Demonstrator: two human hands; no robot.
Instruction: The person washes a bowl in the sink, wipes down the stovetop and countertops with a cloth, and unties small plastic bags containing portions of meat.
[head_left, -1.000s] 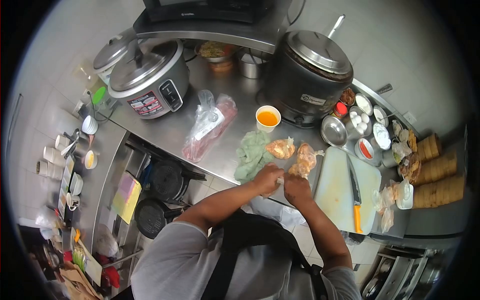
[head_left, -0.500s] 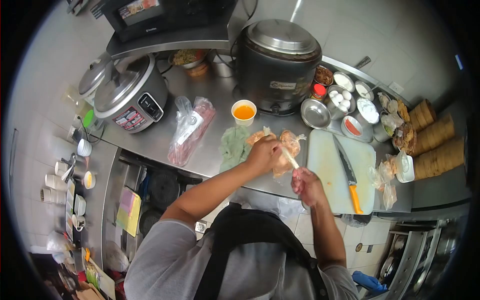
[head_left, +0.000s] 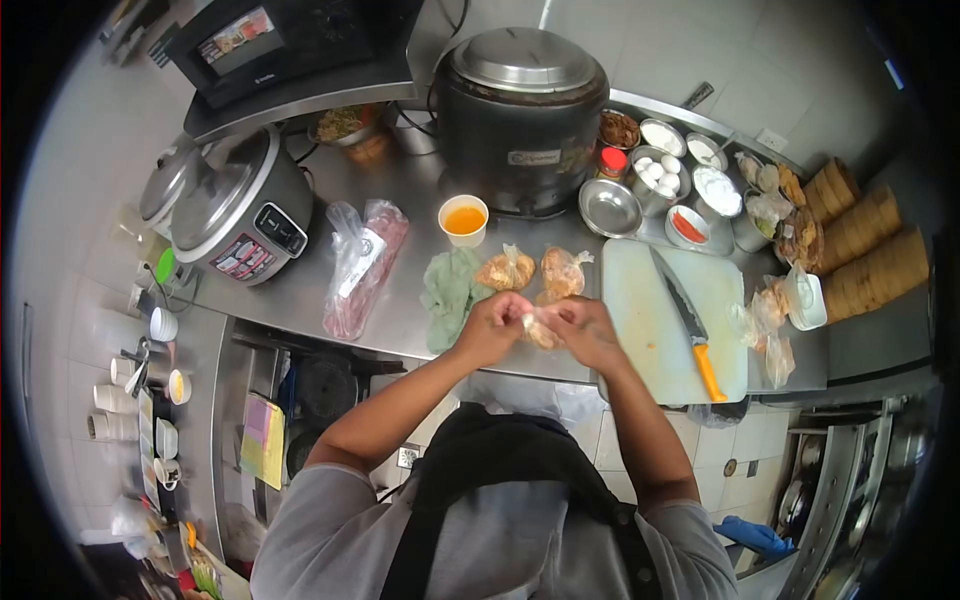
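My left hand (head_left: 494, 326) and my right hand (head_left: 583, 331) are close together at the counter's front edge, both pinching the twisted top of a clear plastic bag (head_left: 541, 333) with orange-brown food in it. Just behind them lie two more knotted bags of similar food, one at the left (head_left: 506, 268) and one at the right (head_left: 564, 272). A green cloth (head_left: 453, 297) is left of my left hand. Behind the cloth stands a cup of orange liquid (head_left: 463, 220). The bag's lower part is partly hidden by my fingers.
A white cutting board (head_left: 650, 320) with an orange-handled knife (head_left: 704, 362) lies at the right. Wrapped red meat (head_left: 367, 270) and a rice cooker (head_left: 243, 205) are at the left. A black pot (head_left: 520, 130) stands behind; bowls, eggs (head_left: 657, 172) and steamer baskets (head_left: 880, 265) are at the right.
My hands were apart, with the twisted plastic stretched between them; now they are together at the bag's top. The camera view has shifted, moving the counter items left in the frame.
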